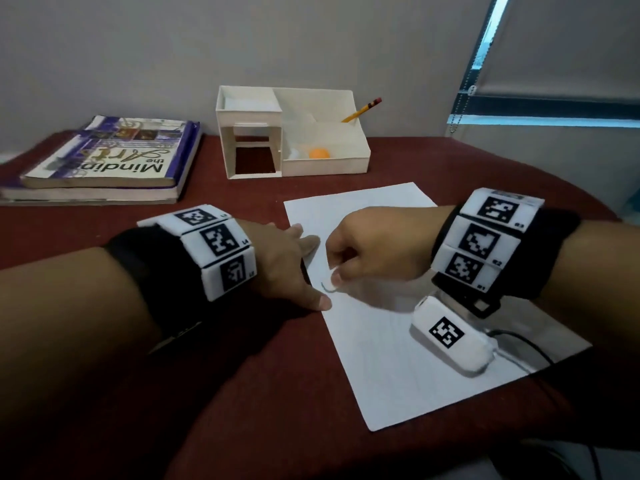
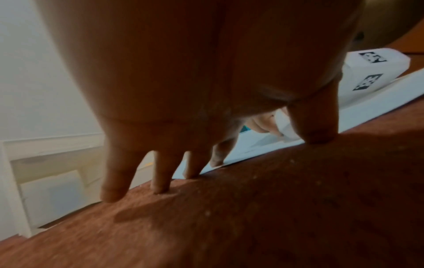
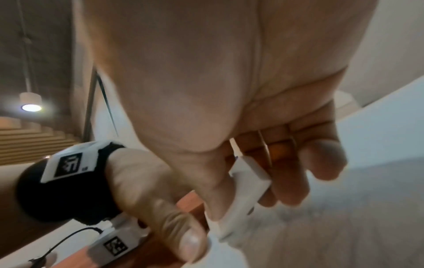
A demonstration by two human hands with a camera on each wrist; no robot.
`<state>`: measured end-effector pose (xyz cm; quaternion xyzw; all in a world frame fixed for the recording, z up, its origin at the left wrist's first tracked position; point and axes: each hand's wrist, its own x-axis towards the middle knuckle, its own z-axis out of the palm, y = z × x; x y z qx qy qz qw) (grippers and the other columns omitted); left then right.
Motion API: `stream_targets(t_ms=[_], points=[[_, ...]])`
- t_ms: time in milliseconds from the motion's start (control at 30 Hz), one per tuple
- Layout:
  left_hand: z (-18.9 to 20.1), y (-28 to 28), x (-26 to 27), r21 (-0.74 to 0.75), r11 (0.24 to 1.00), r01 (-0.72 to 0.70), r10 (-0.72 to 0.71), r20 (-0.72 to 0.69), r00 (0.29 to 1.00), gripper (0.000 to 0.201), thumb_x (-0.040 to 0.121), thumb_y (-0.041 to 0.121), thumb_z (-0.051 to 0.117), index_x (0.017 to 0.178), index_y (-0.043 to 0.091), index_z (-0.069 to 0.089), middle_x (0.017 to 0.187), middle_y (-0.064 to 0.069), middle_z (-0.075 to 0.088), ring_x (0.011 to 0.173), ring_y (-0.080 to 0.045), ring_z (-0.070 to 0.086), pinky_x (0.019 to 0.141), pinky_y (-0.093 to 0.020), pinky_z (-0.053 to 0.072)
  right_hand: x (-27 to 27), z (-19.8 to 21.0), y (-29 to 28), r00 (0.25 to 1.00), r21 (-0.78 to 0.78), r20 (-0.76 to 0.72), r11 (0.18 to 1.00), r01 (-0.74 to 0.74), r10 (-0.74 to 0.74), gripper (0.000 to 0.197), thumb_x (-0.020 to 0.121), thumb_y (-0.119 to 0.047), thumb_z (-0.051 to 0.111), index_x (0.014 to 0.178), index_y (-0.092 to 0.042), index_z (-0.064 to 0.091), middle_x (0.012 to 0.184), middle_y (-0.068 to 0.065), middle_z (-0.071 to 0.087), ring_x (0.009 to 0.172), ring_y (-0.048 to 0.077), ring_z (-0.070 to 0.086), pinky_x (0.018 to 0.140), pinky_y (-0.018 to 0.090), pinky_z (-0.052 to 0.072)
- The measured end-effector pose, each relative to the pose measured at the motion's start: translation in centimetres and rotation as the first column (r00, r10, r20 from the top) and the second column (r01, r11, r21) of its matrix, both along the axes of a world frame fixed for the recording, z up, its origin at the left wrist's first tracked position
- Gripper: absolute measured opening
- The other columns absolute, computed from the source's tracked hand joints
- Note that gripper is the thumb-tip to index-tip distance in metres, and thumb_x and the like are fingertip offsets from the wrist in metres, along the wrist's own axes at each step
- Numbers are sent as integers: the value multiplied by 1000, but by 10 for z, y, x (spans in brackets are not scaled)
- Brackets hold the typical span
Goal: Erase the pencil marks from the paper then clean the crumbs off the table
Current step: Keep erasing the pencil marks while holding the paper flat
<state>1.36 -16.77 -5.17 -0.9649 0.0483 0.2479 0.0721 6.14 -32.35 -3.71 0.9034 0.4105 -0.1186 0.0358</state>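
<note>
A white sheet of paper (image 1: 398,341) lies on the dark red tablecloth. A short curved pencil mark (image 1: 327,287) shows near its left edge. My left hand (image 1: 294,261) lies flat with spread straight fingers (image 2: 160,174), thumb and fingertips pressing the paper's left edge and the cloth. My right hand (image 1: 367,247) is curled above the mark and pinches a white eraser (image 3: 243,195) between thumb and fingers, its lower end down on the paper (image 3: 344,226). Pale crumbs (image 2: 254,176) dot the cloth beside the paper's edge (image 2: 367,107).
A white cardboard organizer (image 1: 291,133) at the back holds a yellow pencil (image 1: 362,109) and an orange ball (image 1: 318,153). Two stacked books (image 1: 107,161) lie at back left. A window with a blind is at the right.
</note>
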Motion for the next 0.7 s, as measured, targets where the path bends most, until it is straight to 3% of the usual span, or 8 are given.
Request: stream_targets(t_ms=[133,267,433,567,700], points=[[-3,3,0,-20,999,-29,29,-16,999,109,73,86,44,154,37,-11,163,7,-14,151,-27,-4,119,-57,8,25,3,1,978,-5,190,996,85,-82,22,96,-37,59,95,-17,69,91,-2,66,88,21,62,72,33,49],[-3,4,1,-14,999,-31,30,-30,999,110,72,88,42,153,39,-14,163,7,-16,151,-27,-5,119,-56,6,16,0,5,999,5,-41,1000,0,1,17,93,-40,64,94,-24,70,86,-9,67,81,10,62,72,27,50],[-3,4,0,-10,999,-37,37,-33,999,108,72,88,41,152,40,-13,162,9,-16,151,-26,-5,119,-56,6,27,-1,11,987,55,156,998,17,-25,21,95,-35,61,98,-17,71,87,-5,63,87,18,61,67,28,43],[-4,5,1,-11,999,-35,35,-38,999,108,72,88,41,152,41,-14,162,8,-17,151,-26,-5,120,-54,6,21,4,11,999,-34,-50,999,-24,22,18,94,-37,65,93,-20,71,79,-5,68,69,8,59,61,22,45],[-2,4,0,-22,999,-31,30,-32,999,106,73,86,43,152,42,-11,163,8,-15,151,-26,-4,119,-55,7,27,0,14,986,23,167,1000,-3,-1,21,96,-37,60,93,-19,69,78,-9,57,78,15,57,60,26,38]])
